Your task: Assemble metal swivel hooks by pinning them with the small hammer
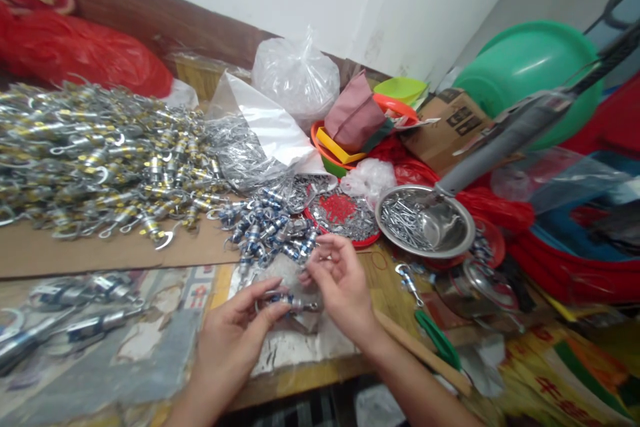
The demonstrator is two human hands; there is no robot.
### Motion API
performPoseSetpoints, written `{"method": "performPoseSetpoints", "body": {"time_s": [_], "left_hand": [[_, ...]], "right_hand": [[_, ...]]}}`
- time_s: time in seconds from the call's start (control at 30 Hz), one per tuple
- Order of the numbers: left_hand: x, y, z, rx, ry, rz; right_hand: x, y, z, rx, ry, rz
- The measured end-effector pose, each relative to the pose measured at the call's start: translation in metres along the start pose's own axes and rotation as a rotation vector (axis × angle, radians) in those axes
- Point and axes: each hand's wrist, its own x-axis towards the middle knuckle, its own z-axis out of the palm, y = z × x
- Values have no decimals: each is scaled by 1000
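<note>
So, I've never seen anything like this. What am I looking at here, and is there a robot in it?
No robot here: these are a person's two bare hands, and the single picture comes from a camera worn on that person's head, looking forward and down. The left hand holds a small blue and silver metal fitting between thumb and fingers. The right hand is just beside it, fingers curled; whether they grip anything is hard to tell.

Behind the hands lies a pile of blue-banded fittings, and on the left a much bigger heap of yellow-banded fittings. Farther right are a red-rimmed tray of small grey and red pieces and a metal bowl holding thin metal pins.
</note>
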Motion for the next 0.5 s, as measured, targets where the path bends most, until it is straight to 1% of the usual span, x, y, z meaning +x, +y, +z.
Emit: {"method": "performPoseSetpoints", "body": {"time_s": [0.07, 0.13, 0.23, 0.3, 0.5], "left_hand": [[-2, 1, 1, 32, 46, 46], [-5, 3, 1, 54, 86, 84], [-11, 5, -1, 35, 126, 147], [-14, 7, -2, 22, 141, 209], [-19, 13, -2, -31, 73, 372]], "right_hand": [[-19, -5, 14, 72, 15, 7], [-29, -8, 21, 108, 50, 28], [-33, -11, 22, 215, 83, 67], [-35, -12, 22, 285, 82, 77], [-46, -13, 24, 402, 100, 73]]}}
